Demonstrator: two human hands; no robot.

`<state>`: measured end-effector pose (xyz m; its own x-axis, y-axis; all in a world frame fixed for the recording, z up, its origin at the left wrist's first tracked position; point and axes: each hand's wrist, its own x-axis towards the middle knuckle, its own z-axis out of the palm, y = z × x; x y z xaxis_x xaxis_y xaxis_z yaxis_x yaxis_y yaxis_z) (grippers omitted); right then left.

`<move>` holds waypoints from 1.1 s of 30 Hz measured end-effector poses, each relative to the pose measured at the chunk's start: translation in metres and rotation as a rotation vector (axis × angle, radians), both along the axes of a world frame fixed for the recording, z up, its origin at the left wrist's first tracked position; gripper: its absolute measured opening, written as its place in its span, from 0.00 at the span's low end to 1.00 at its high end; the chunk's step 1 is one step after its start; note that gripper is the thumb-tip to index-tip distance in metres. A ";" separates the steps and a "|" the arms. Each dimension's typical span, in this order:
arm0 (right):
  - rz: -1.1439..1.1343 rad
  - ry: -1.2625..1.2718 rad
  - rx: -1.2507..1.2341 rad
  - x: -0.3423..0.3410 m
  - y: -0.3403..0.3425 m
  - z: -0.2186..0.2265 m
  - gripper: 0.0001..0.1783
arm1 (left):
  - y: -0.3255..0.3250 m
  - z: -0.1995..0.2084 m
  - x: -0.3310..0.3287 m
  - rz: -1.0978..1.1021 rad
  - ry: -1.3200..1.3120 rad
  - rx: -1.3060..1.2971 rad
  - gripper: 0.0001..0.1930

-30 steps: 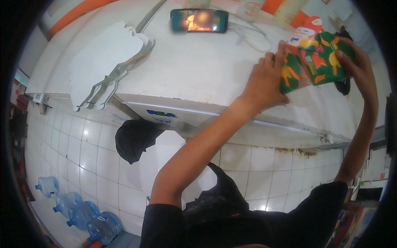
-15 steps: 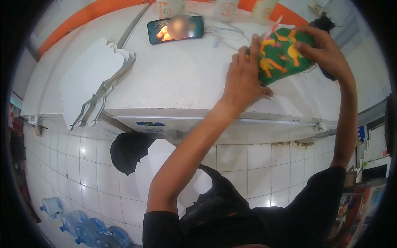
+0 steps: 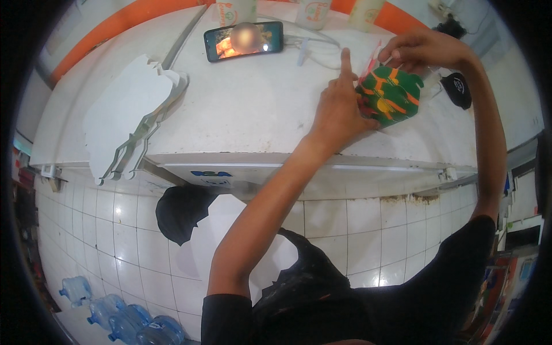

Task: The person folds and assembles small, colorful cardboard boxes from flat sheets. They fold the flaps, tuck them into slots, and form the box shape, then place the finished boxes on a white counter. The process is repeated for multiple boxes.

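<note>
A green packet (image 3: 391, 96) with orange and yellow markings rests on the white chest freezer lid (image 3: 247, 109) at the right. My left hand (image 3: 339, 109) presses against its left side, index finger pointing up. My right hand (image 3: 422, 50) pinches the packet's top edge from above. A red-and-white strip sticks up from the packet near my right fingers.
A phone (image 3: 244, 40) with a lit screen lies flat at the back, a white cable beside it. Cups (image 3: 313, 11) stand along the orange-striped wall. A white flat rack (image 3: 129, 112) lies at left. A black round object (image 3: 457, 89) sits at right. Water bottles (image 3: 123, 319) stand on the tiled floor.
Both hands have lowered the packet from held up to resting on the lid. My left index finger now points upward.
</note>
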<state>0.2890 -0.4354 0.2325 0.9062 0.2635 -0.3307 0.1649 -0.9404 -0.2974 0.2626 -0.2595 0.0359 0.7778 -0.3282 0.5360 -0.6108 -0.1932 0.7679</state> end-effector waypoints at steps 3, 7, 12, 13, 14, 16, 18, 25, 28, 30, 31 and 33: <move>0.212 0.042 -0.289 0.030 -0.025 -0.022 0.24 | -0.004 -0.002 0.001 -0.025 0.010 -0.001 0.70; 0.284 -0.049 -0.392 0.032 -0.037 -0.041 0.28 | -0.001 -0.008 0.007 -0.036 0.037 -0.008 0.69; 0.394 0.408 -0.170 0.025 -0.009 -0.061 0.29 | 0.001 -0.007 0.004 -0.036 0.058 0.062 0.69; 0.415 0.409 -0.190 0.022 -0.009 -0.058 0.28 | 0.001 -0.005 0.006 -0.043 0.055 0.069 0.70; 0.434 0.410 -0.209 0.019 -0.009 -0.056 0.27 | 0.001 -0.004 0.006 -0.052 0.053 0.077 0.70; 0.310 0.569 -0.016 0.014 -0.006 -0.056 0.23 | 0.004 0.002 0.001 -0.131 0.099 0.068 0.72; 0.276 0.497 0.138 0.002 -0.007 -0.057 0.21 | 0.007 0.005 -0.001 -0.216 0.158 0.035 0.73; 0.184 -0.696 0.882 -0.107 -0.113 -0.047 0.23 | -0.004 -0.002 0.005 -0.272 0.138 -0.091 0.76; -0.223 -0.776 1.151 -0.109 -0.099 -0.136 0.52 | 0.001 -0.013 0.012 -0.366 0.245 -0.217 0.76; -0.273 -0.707 0.960 -0.118 -0.065 -0.176 0.84 | 0.009 -0.013 0.008 -0.392 0.292 -0.247 0.74; -0.270 -0.616 1.154 -0.123 -0.056 -0.196 0.84 | 0.012 -0.009 -0.006 -0.374 0.274 -0.212 0.73; -0.268 -0.564 1.053 -0.139 -0.069 -0.244 0.50 | 0.017 -0.006 -0.029 -0.354 0.266 -0.217 0.73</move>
